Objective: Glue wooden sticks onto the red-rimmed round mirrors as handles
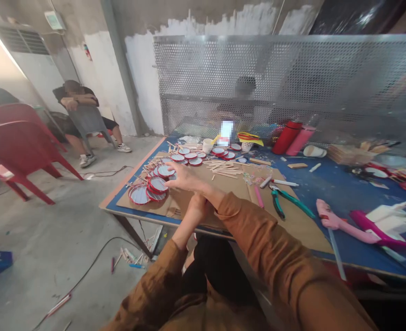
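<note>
My right hand (184, 177) reaches leftward over the table, thumb and fingers apart. Its fingertips are at the edge of a pile of round red-rimmed discs (158, 184) with pale faces; whether they touch one is unclear. Wooden sticks jut from some discs. Under my right wrist, my left hand (197, 208) is curled near the table's front edge. The right forearm partly covers it, so anything in its fingers is hidden. More red-rimmed discs (195, 162) lie behind the pile, beside loose flat wooden sticks (223, 168) on a cardboard sheet (235, 187).
Teal-handled pliers (277, 204), a pink glue gun (344, 225) and a white power adapter (389, 214) lie to the right. A lit phone (226, 132) and a red bottle (287, 137) stand behind. Red chairs (30, 142) and a seated person (78, 103) are at left.
</note>
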